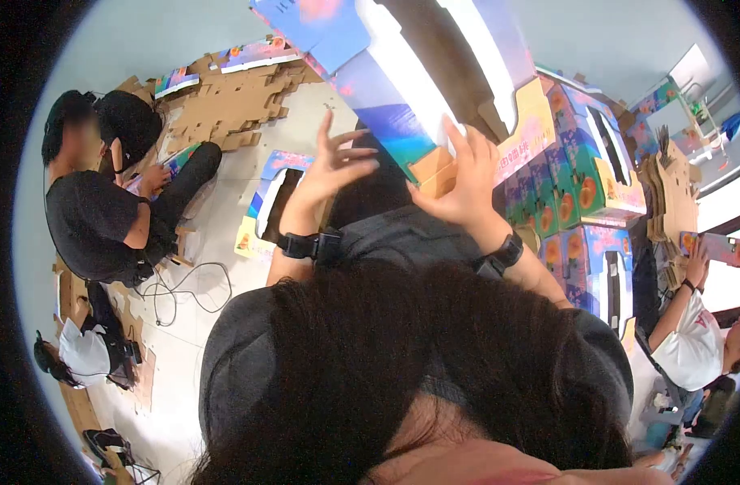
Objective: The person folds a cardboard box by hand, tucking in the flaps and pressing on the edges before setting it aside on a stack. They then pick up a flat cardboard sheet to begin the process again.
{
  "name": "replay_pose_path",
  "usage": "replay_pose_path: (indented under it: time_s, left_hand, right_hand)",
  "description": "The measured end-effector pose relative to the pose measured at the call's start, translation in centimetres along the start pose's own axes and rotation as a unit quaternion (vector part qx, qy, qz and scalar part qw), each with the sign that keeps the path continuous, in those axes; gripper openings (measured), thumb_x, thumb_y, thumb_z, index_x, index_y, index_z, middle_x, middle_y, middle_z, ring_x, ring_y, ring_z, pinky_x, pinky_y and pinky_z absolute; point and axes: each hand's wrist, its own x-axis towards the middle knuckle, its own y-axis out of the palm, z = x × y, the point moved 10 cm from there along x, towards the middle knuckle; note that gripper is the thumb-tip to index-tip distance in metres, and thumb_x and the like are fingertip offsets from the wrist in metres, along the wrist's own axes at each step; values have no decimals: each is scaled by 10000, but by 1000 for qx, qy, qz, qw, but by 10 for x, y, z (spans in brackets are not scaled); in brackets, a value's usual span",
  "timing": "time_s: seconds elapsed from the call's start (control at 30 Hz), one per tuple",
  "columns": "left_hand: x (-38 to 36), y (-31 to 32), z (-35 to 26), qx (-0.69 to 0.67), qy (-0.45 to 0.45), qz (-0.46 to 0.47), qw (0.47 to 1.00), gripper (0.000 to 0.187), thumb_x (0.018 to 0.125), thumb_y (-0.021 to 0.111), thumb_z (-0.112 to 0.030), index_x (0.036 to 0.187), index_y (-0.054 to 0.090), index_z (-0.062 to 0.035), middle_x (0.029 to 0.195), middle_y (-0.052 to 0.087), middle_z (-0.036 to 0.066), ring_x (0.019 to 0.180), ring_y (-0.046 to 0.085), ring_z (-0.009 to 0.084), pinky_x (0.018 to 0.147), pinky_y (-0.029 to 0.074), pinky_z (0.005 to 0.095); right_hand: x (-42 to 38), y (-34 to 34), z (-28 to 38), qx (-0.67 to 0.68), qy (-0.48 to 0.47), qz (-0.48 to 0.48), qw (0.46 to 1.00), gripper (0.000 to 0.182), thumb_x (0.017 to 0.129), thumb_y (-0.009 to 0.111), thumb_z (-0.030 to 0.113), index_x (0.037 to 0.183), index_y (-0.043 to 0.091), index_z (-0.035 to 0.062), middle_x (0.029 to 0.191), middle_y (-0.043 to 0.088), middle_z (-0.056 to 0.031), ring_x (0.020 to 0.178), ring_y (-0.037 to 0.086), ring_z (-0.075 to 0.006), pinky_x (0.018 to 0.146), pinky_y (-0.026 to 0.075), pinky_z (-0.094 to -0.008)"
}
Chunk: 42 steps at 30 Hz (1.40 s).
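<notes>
A large printed carton (402,121) in blue, pink and yellow tilts in front of me, with a long open slot edged in white. My right hand (463,182) rests against its near end, fingers spread over the white edge and thumb by a brown cardboard flap (435,171). To the left of the carton, my left hand (330,166) is raised, fingers apart, with nothing in it. Dark bands circle both wrists. Below my left hand, a similar carton (266,202) stands on the floor, partly hidden by my forearm.
Stacked cartons (576,194) stand at the right. Flattened cardboard (229,105) lies on the floor at the back left. A seated person (95,218) handles a printed piece at the left, near a loose cable (229,279). Another person (693,347) holds a box at the right.
</notes>
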Motion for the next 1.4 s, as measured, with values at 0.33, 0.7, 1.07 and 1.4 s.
replay_pose_path:
  time_s: [0.33,0.7,1.07,1.4]
  left_hand:
    - [-43,-160,35,-63,-55,-346,934,451,928,711,-183,1350,569,-112,1154,683,69,1023,651,143,862,475,273]
    - [-54,-185,56,-61,-83,-402,910,317,922,716,-183,1217,633,-101,1128,700,36,1015,642,126,877,460,273]
    - [-57,-175,67,-82,-111,-377,916,327,930,707,-233,1218,624,-103,1156,683,32,1092,633,150,942,417,299]
    - [-74,-200,52,-90,-62,-424,899,380,925,704,-225,1254,593,-71,1165,693,74,1093,656,187,911,468,309]
  right_hand:
    - [22,-110,-90,-279,42,-23,959,1018,640,791,434,1542,412,152,1356,568,-177,1332,462,-364,1153,175,-614]
    - [-24,-237,-400,-23,366,132,921,756,724,832,165,1409,538,36,1100,722,-152,945,700,-239,862,557,-357]
    - [-85,-214,-492,0,472,251,845,875,790,813,180,1555,395,106,1316,614,-151,1117,610,-202,946,497,-330]
    - [-6,10,-243,-65,35,150,986,812,891,691,512,1527,408,92,1518,401,-319,1411,382,-475,1172,277,-543]
